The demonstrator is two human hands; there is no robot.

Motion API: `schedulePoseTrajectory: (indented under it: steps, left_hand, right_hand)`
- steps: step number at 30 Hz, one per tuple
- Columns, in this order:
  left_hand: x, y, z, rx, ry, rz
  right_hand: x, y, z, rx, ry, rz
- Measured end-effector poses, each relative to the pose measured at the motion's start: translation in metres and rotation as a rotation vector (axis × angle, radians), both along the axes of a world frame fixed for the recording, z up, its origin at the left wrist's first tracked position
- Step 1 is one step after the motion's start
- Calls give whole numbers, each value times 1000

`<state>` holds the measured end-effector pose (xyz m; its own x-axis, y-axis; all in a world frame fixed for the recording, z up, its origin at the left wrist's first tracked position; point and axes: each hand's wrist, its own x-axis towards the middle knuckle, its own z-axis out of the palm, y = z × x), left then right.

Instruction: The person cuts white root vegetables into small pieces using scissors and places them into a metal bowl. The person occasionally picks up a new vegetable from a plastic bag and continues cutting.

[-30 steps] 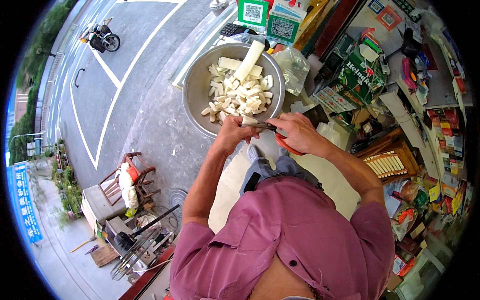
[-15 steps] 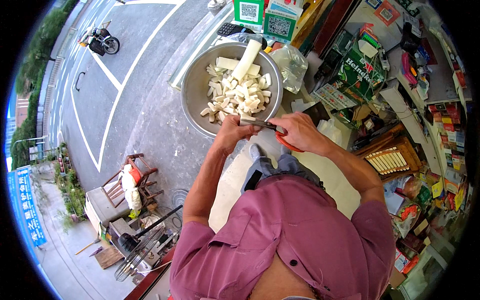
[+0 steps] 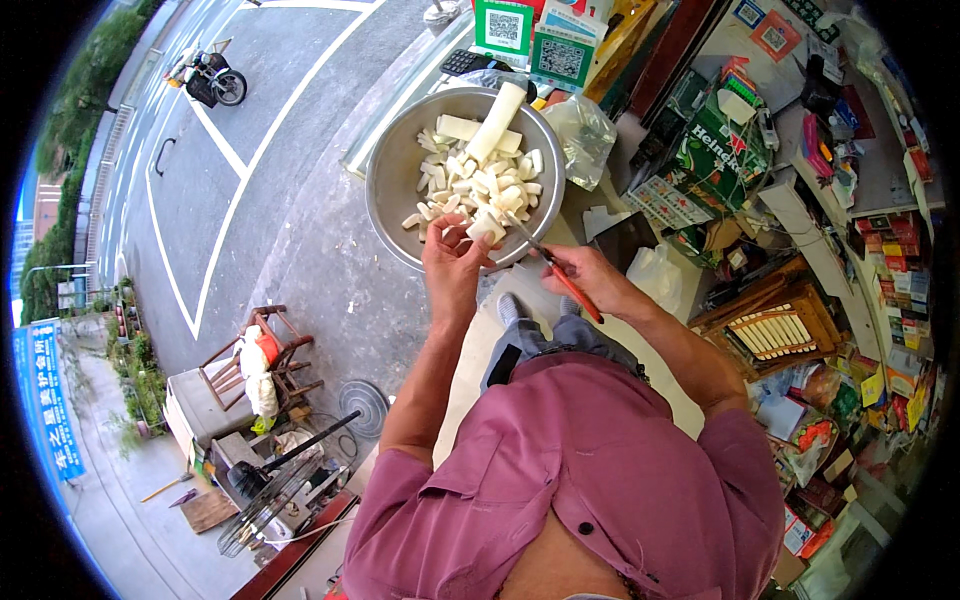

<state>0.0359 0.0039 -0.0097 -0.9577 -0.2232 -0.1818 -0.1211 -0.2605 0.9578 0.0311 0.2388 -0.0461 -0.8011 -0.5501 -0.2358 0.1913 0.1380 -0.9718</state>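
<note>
My left hand (image 3: pixel 455 258) is over the near rim of a large metal bowl (image 3: pixel 378 215), its thumb and fingers pinching a short white vegetable piece (image 3: pixel 486 226). My right hand (image 3: pixel 590 277) grips red-handled scissors (image 3: pixel 578 290) just outside the rim. Their blades reach up and left over the bowl, tips beside the held piece; whether they touch it I cannot tell. Many cut white chunks (image 3: pixel 470 183) are heaped in the bowl. On top at the far side, two longer uncut white lengths (image 3: pixel 497 122) lie crossed.
Upright payment-code signs (image 3: pixel 563 50), a dark keypad device (image 3: pixel 472 63) and a clear plastic bag (image 3: pixel 583 140) sit beyond the bowl. A green carton (image 3: pixel 725 150) and cluttered shelves are at right. A wooden stool (image 3: pixel 265 360) and a fan (image 3: pixel 250 482) stand lower left.
Both hands have parted slightly. My left hand has shifted up and left over the bowl with its piece, and the scissors have swung from nearly level to slanting up-left into the bowl.
</note>
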Motion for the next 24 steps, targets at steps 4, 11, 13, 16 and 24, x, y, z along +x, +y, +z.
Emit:
schedulePoseTrajectory:
  steps: [4,11,13,16,24]
  left_hand:
    - [7,7,-27,31,47,-3]
    - [16,23,-29,109,75,53]
    - [19,26,-31,130,77,71]
    - [22,24,-35,191,58,99]
    - [19,15,-24,342,24,223]
  right_hand:
    - [3,-10,2,66,123,7]
    - [8,-9,0,94,157,15]
    - [10,-9,0,46,109,-14]
    - [9,-6,15,39,13,-10]
    - [10,-8,38,-22,-198,-27]
